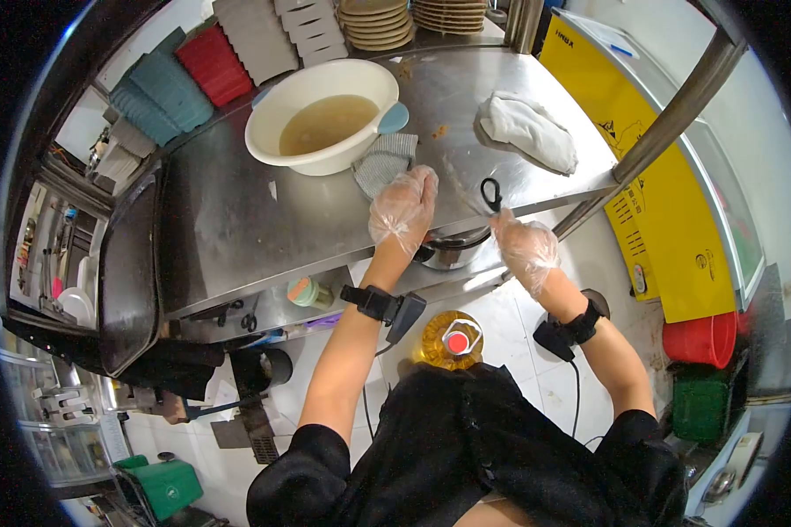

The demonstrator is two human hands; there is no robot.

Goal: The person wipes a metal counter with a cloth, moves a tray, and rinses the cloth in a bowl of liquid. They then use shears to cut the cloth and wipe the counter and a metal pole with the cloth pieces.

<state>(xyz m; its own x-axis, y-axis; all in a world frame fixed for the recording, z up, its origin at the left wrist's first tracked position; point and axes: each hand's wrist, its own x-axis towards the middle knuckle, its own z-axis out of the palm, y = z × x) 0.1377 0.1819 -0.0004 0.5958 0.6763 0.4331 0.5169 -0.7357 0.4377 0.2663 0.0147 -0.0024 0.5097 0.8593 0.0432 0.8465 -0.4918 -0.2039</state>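
My left hand (402, 206), in a clear plastic glove, is over the front edge of the steel table (211, 220). Its fingers are pressed together, and whatever they hold, if anything, is hidden. A grey striped cloth (385, 165) lies just beyond it, partly under the white basin (325, 162). Cloudy brownish liquid fills the bottom of that basin. My right hand (526, 248), gloved too, is closed at the table edge, with black-handled scissors (491, 191) sticking up at its fingertips; their blades do not show. Below the edge, between my hands, a metal pot (455, 255) shows in part.
A crumpled white cloth (529, 132) rests at the table's right. Stacked plates (375, 26) and red trays (213, 66) line the back. On the floor before me stands an oil jug (444, 338). A yellow freezer (624, 158) and a steel post (677, 110) are on the right.
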